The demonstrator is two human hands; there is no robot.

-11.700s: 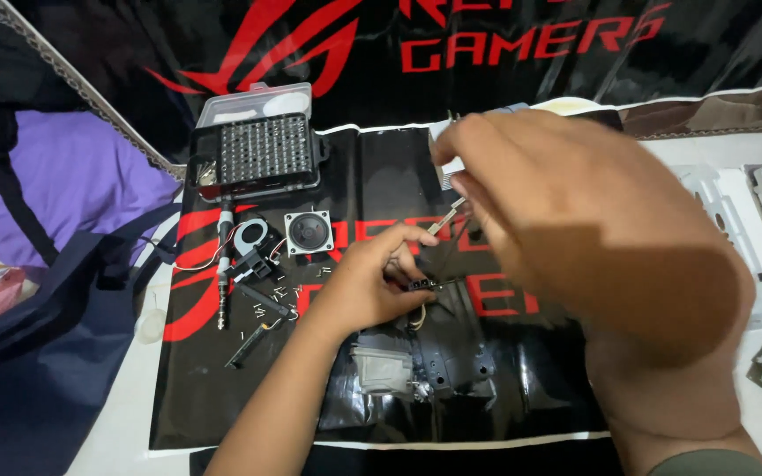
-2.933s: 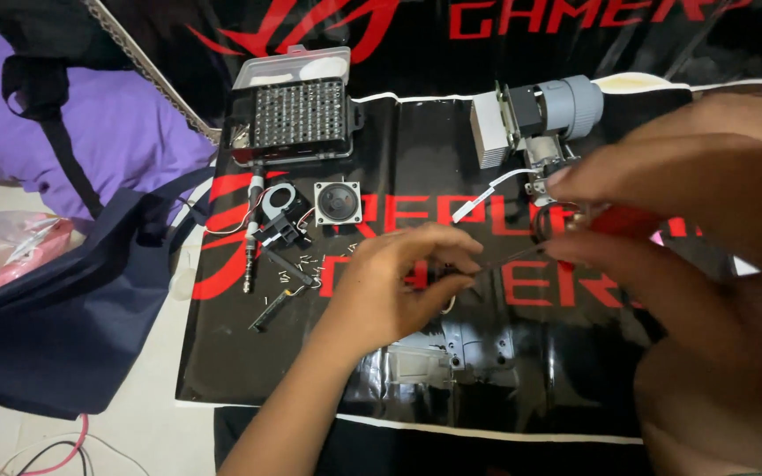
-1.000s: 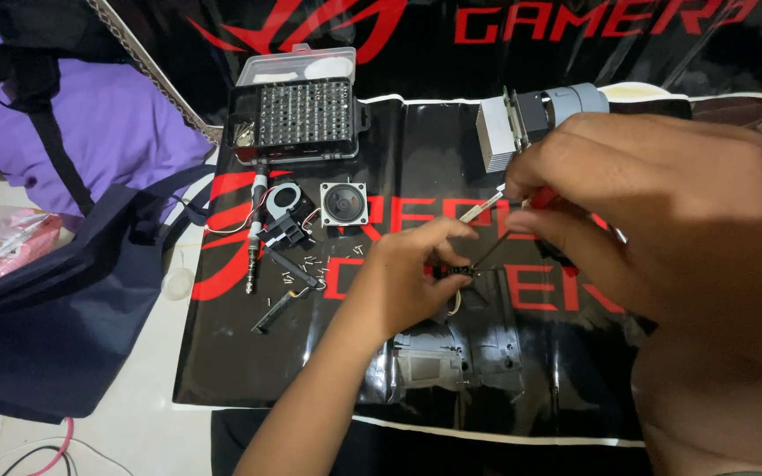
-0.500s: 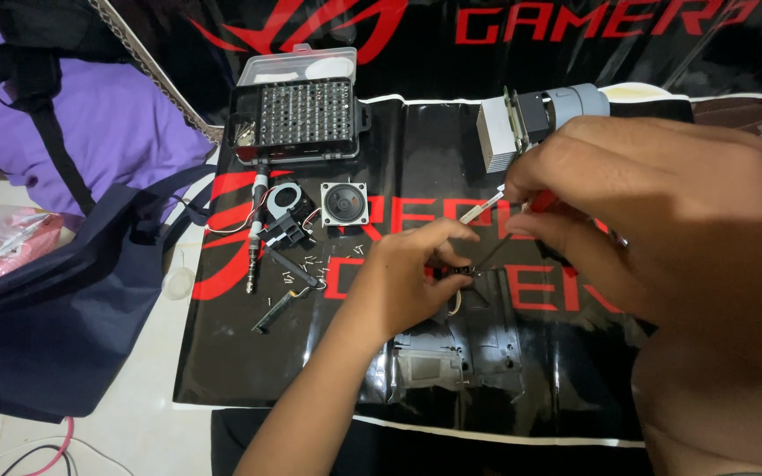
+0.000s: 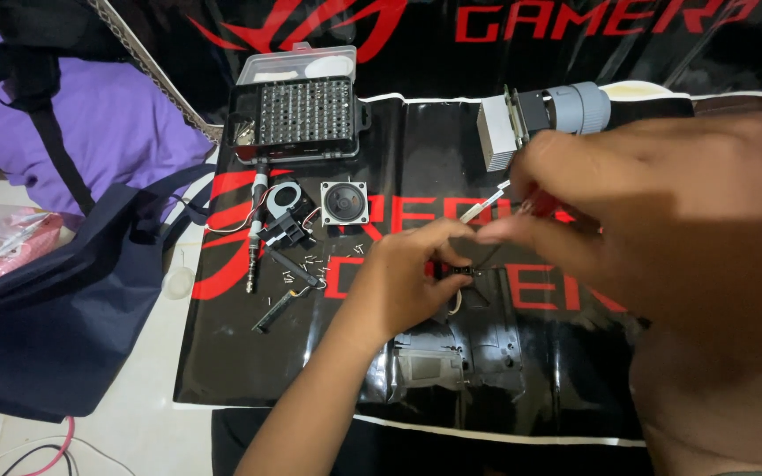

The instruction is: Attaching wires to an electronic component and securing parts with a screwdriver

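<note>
My left hand rests on the black mat, fingers pinched on a small black part with thin wires. My right hand is close to the camera and holds a red-handled tool with a silver tip, which points down toward that small part. Below the hands lies a dark housing with a grey module. My right hand hides much of the mat's right side.
A bit set in an open case sits at the mat's back. A small speaker, a screwdriver, loose screws and black parts lie left of centre. A grey lens unit stands at the back right. A dark bag lies at left.
Both hands have stayed almost still over the last second; the tool tip remains above the small part held by my left hand.
</note>
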